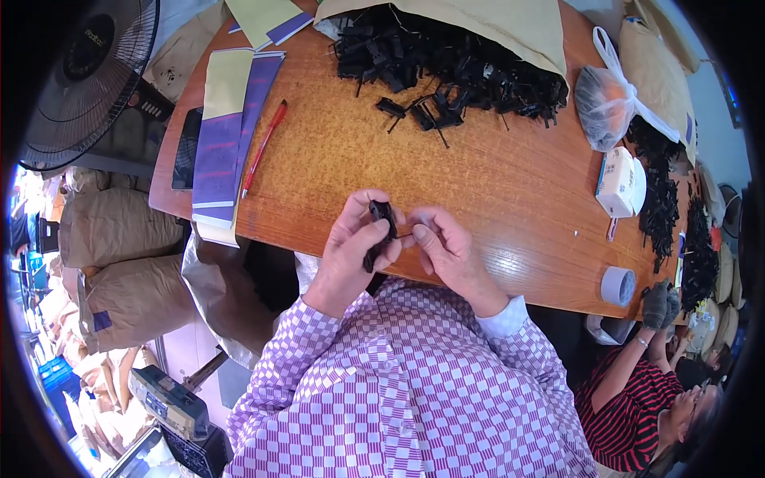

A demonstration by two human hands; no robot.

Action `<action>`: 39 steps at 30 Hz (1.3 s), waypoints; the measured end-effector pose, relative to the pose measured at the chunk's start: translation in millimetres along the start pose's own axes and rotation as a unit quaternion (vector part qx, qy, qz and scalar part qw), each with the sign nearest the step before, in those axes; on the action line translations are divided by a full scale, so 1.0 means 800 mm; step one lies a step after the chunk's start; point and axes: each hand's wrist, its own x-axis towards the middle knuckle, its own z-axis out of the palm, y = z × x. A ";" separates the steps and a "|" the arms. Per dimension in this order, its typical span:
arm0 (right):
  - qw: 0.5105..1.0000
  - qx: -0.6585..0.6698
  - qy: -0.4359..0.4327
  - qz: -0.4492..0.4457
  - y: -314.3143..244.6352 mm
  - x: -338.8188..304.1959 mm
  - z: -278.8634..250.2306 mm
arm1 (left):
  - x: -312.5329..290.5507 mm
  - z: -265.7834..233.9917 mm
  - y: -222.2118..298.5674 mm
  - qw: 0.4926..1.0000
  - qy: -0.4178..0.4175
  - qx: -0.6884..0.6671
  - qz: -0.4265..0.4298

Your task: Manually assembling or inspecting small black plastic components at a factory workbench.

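Note:
Near the table's front edge, my left hand (356, 241) is closed around a small black plastic part (380, 211), with the thumb pressed across its middle. Just beside it, my right hand (446, 247) pinches a thin dark stem that sticks out sideways from the part. Fingers cover much of the part, so its full shape is hidden. At the far side of the table, a heap of similar black plastic parts (454, 68) spills from the mouth of a brown paper sack (478, 20). A few loose black parts (430, 114) lie in front of the heap.
Purple-and-yellow printed sheets (219, 135), a red pen (265, 147) and a dark phone (186, 149) lie at left, near a fan (88, 72). At right are a knotted plastic bag (603, 99), a white box (617, 183) and a tape roll (617, 285). A gloved co-worker (637, 390) sits at lower right.

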 end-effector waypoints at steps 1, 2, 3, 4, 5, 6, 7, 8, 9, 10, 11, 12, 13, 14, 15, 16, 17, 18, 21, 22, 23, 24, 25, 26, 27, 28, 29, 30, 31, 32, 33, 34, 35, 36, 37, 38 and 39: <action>1.000 0.001 -0.001 -0.001 0.002 0.000 -0.001 | 0.002 -0.008 0.001 1.000 -0.009 -0.023 -0.016; 1.000 0.023 -0.006 -0.014 0.005 0.000 -0.004 | 0.001 -0.009 0.000 1.000 -0.008 -0.021 -0.015; 0.999 0.045 -0.010 -0.028 0.006 0.001 -0.005 | 0.001 -0.008 -0.002 0.999 0.014 -0.013 -0.032; 0.999 0.046 -0.009 -0.027 0.005 0.001 -0.005 | 0.000 -0.006 -0.004 0.998 0.034 -0.005 -0.051; 0.997 0.070 -0.019 -0.036 0.004 0.004 -0.005 | -0.001 -0.009 -0.003 0.998 0.002 0.019 -0.061; 0.994 0.094 -0.028 -0.045 0.002 0.006 -0.005 | -0.002 -0.008 -0.001 0.998 0.002 0.019 -0.062; 0.994 0.093 -0.028 -0.044 0.000 0.008 -0.006 | -0.003 -0.007 0.000 0.996 -0.025 0.034 -0.072; 0.994 0.105 -0.035 -0.024 -0.001 0.010 -0.007 | -0.003 -0.006 0.000 0.994 -0.052 0.049 -0.082; 0.992 0.116 -0.041 -0.004 -0.002 0.011 -0.008 | -0.003 -0.006 -0.001 0.994 -0.051 0.047 -0.082; 0.992 0.115 -0.043 -0.003 -0.001 0.011 -0.011 | -0.005 -0.006 -0.002 0.992 -0.063 0.055 -0.089; 0.990 0.118 -0.068 0.032 0.001 0.010 -0.017 | -0.007 -0.006 -0.003 0.991 -0.075 0.063 -0.096; 0.986 0.120 -0.094 0.068 0.003 0.010 -0.020 | -0.009 -0.007 -0.003 0.988 -0.087 0.071 -0.103; 0.986 0.119 -0.094 0.069 0.006 0.011 -0.019 | -0.009 -0.009 -0.005 0.987 -0.101 0.051 -0.117; 0.990 0.106 -0.092 0.030 0.008 0.011 -0.017 | -0.009 -0.009 -0.005 0.987 -0.102 0.049 -0.117; 0.991 0.093 -0.091 -0.010 0.009 0.011 -0.016 | -0.010 -0.007 -0.003 0.986 -0.093 0.092 -0.105; 0.991 0.091 -0.094 -0.008 0.008 0.012 -0.014 | -0.011 -0.007 -0.003 0.983 -0.082 0.134 -0.091; 0.996 0.032 -0.075 -0.020 0.006 0.012 -0.013 | -0.012 -0.008 -0.006 0.984 -0.081 0.131 -0.089; 0.998 -0.027 -0.056 -0.033 0.004 0.012 -0.011 | -0.013 -0.010 -0.012 0.974 -0.087 0.208 -0.034; 0.976 -0.200 -0.028 -0.086 0.001 0.015 -0.005 | -0.010 -0.017 -0.021 0.917 -0.078 0.377 0.103; 0.975 -0.203 -0.030 -0.085 0.005 0.015 -0.001 | -0.008 -0.018 -0.022 0.862 -0.067 0.469 0.182; 0.988 -0.136 0.006 -0.079 0.014 0.015 0.006 | -0.008 -0.017 -0.022 0.863 -0.065 0.465 0.183; 0.994 -0.067 0.042 -0.073 0.020 0.013 0.011 | -0.008 -0.015 -0.021 0.862 -0.044 0.464 0.199; 0.995 -0.069 0.037 -0.069 0.015 0.011 0.016 | -0.009 -0.018 -0.021 0.860 -0.018 0.463 0.213; 1.000 -0.013 0.015 0.004 0.001 0.006 0.022 | -0.010 -0.021 -0.022 0.862 -0.014 0.460 0.213; 0.996 0.042 -0.006 0.077 -0.009 0.003 0.027 | -0.011 -0.025 -0.023 0.866 0.007 0.453 0.210; 0.996 0.040 -0.005 0.080 -0.011 0.002 0.033 | -0.010 -0.027 -0.023 0.871 0.026 0.446 0.206; 0.995 0.056 0.008 0.083 -0.012 0.002 0.043 | -0.010 -0.025 -0.021 0.869 0.026 0.448 0.208; 0.993 0.073 0.022 0.084 -0.013 0.003 0.048 | -0.010 -0.025 -0.022 0.870 0.027 0.446 0.207; 0.993 0.073 0.021 0.087 -0.010 0.004 0.050 | -0.010 -0.026 -0.023 0.867 0.029 0.448 0.217; 0.994 0.074 0.019 0.082 -0.007 0.006 0.050 | -0.010 -0.027 -0.023 0.864 0.030 0.449 0.226; 0.994 0.076 0.017 0.077 -0.003 0.007 0.051 | -0.010 -0.027 -0.023 0.864 0.031 0.449 0.225; 0.994 0.076 0.017 0.078 0.000 0.009 0.052 | -0.010 -0.027 -0.023 0.865 0.036 0.447 0.227; 0.994 0.070 0.025 0.075 0.004 0.010 0.053 | -0.009 -0.027 -0.023 0.865 0.041 0.445 0.229; 0.995 0.064 0.034 0.072 0.006 0.011 0.054 | -0.009 -0.027 -0.022 0.865 0.041 0.445 0.228; 0.995 0.064 0.035 0.072 0.007 0.011 0.055 | -0.008 -0.027 -0.021 0.853 0.043 0.460 0.243; 0.993 0.087 0.033 0.079 0.007 0.011 0.055 | -0.008 -0.026 -0.020 0.840 0.044 0.476 0.257; 0.990 0.111 0.031 0.085 0.007 0.011 0.056 | -0.009 -0.027 -0.020 0.839 0.044 0.477 0.258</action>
